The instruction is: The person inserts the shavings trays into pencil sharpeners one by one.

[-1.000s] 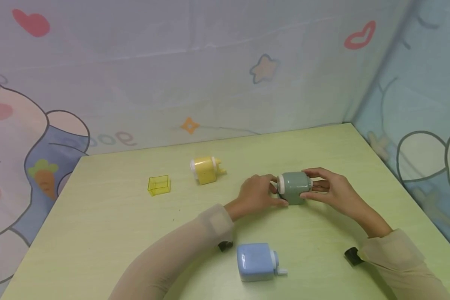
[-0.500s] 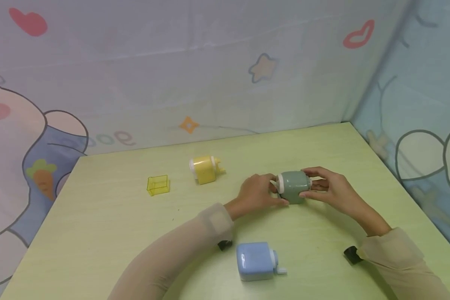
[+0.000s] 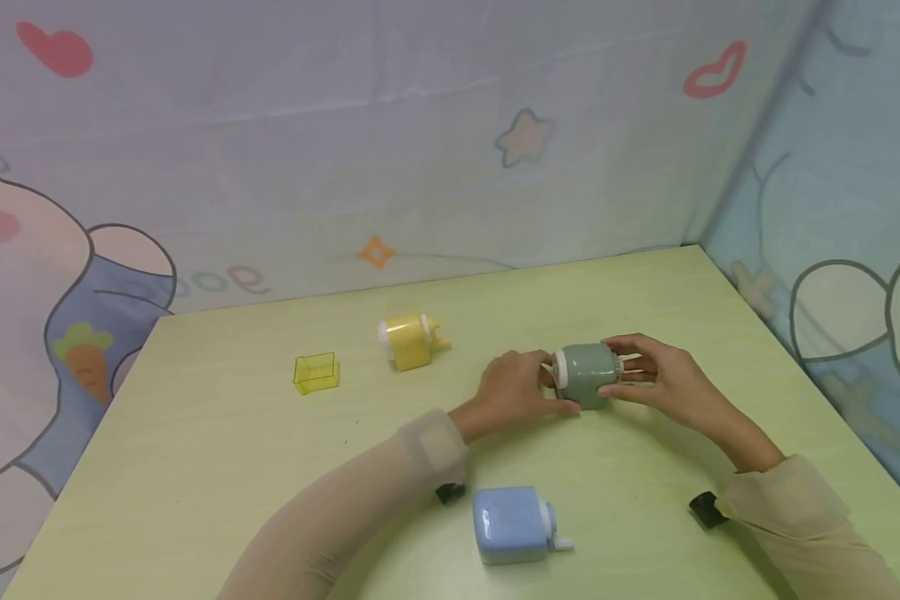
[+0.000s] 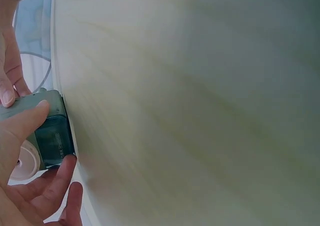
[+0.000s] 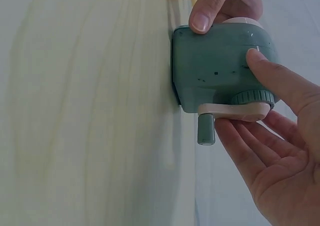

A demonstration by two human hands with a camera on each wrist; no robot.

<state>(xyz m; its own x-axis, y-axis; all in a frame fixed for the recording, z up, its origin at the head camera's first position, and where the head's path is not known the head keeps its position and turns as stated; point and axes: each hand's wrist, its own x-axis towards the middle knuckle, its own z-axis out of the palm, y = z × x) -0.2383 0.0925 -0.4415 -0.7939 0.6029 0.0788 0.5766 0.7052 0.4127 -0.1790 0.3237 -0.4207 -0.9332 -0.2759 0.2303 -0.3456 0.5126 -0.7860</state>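
Both hands hold a green crank pencil sharpener (image 3: 588, 371) on the right half of the table. My left hand (image 3: 513, 385) grips its left end, by the cream ring, with the thumb along the near side. In the left wrist view, the fingertips of that hand touch the dark translucent shavings drawer (image 4: 52, 141) at the sharpener's base. My right hand (image 3: 663, 379) holds the crank end; its thumb presses the body. The other right fingers lie behind the cream crank (image 5: 234, 111), whose green knob (image 5: 206, 130) shows in the right wrist view.
A blue crank sharpener (image 3: 510, 525) lies near the front, between the forearms. Farther back is a yellow sharpener (image 3: 408, 340) with white rings. A transparent yellow drawer (image 3: 317, 372) sits left of it. Patterned cloth (image 3: 435, 150) hangs behind the table.
My left thumb has slid slightly to the right along the green pencil sharpener's lower side. The right hand and the other things keep their places.
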